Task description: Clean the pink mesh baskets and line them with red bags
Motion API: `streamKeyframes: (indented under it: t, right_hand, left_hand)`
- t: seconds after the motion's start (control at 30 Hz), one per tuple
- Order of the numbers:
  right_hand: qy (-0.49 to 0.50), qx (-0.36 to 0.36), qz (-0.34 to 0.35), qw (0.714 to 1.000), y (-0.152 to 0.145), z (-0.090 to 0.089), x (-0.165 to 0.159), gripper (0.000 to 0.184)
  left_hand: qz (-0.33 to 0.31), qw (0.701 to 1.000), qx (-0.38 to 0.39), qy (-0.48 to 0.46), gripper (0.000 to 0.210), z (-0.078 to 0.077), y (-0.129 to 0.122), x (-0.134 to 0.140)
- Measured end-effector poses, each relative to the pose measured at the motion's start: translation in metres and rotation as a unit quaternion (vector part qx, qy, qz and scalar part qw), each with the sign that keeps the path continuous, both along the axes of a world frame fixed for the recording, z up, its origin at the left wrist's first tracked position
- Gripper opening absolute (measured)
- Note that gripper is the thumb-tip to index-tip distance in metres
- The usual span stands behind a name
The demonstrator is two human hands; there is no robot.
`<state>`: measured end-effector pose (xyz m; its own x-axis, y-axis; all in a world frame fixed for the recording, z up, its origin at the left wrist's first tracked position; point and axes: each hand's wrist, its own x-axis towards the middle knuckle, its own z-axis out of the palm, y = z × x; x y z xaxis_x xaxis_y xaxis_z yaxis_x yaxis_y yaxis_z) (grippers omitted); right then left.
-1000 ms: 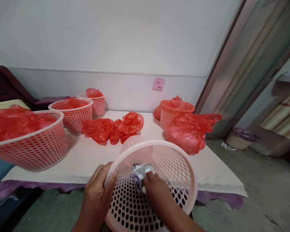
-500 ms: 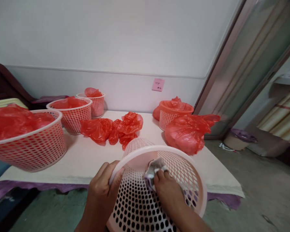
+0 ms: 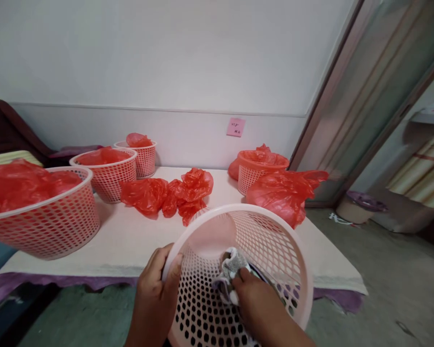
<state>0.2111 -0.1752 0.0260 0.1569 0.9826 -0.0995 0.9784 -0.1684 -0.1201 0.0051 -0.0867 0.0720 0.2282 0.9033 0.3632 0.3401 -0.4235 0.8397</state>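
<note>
A pale pink perforated plastic basket (image 3: 304, 270) is tilted with its mouth toward me, in front of the table. My left hand (image 3: 157, 284) grips its rim at the left, thumb inside and fingers outside. Inside the basket, my right hand (image 3: 255, 296) is closed on a bunched grey and white cloth (image 3: 231, 270), which lies against the inner mesh wall. Part of the cloth is hidden by my right fingers.
Pink baskets with red plastic bags stand at left, one large basket (image 3: 54, 226) nearest. Crumpled red bags (image 3: 148, 195) lie mid-table. At right are a red-lined basket (image 3: 251, 178) and a full red bag (image 3: 280, 195). A bin (image 3: 358, 207) stands on the floor.
My right hand and the cloth have shifted slightly lower along the inside of the basket. The basket's rim has tipped up a little; my left hand keeps its hold.
</note>
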Motion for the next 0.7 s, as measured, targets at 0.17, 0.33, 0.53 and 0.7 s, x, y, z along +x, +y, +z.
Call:
streamKeyframes:
  t: [0.17,0.33,0.53,0.7]
  right_hand:
    - [0.303,0.072,-0.100,0.945,0.025,-0.018,0.013,0.020]
    - [0.607,0.096,-0.193,0.765,0.064,-0.025,-0.001,0.011]
    - [0.735,0.248,-0.271,0.569,0.106,-0.021,-0.010,0.020]
    - [0.735,0.303,-0.258,0.549,0.150,-0.017,-0.013,0.020]
  left_hand:
    - [-0.061,0.998,0.031,0.003,0.034,-0.012,-0.018,0.007]
    - [-0.042,0.999,0.011,-0.005,0.033,-0.019,-0.022,0.006]
    - [0.013,0.998,-0.026,-0.056,0.042,-0.030,-0.026,0.001]
    - [0.007,0.997,-0.023,-0.071,0.042,-0.043,-0.029,-0.005]
